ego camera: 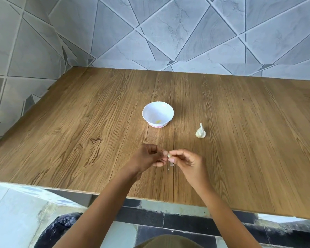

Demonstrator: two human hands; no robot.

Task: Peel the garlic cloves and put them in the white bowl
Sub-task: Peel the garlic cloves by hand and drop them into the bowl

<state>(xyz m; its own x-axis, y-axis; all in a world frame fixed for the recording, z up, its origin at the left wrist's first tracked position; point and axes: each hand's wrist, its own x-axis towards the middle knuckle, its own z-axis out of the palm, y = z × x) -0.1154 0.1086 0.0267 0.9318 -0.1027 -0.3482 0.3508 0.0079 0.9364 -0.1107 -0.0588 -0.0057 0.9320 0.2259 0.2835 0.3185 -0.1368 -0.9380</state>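
Observation:
A small garlic clove [168,155] sits between my two hands, above the near middle of the wooden table [79,122]. My left hand [148,157] pinches it from the left, and my right hand [185,162] pinches it from the right with curled fingers. A thin strip of peel [170,165] hangs below the clove. The white scalloped bowl [158,114] stands farther back at the centre, with a small yellowish bit inside. A garlic bulb [200,131] with its stem up rests to the right of the bowl.
Grey tiled walls [168,33] close off the table at the back and left. The table's front edge [186,201] runs just under my forearms. A black plastic bag [61,228] lies on the floor below, at the left.

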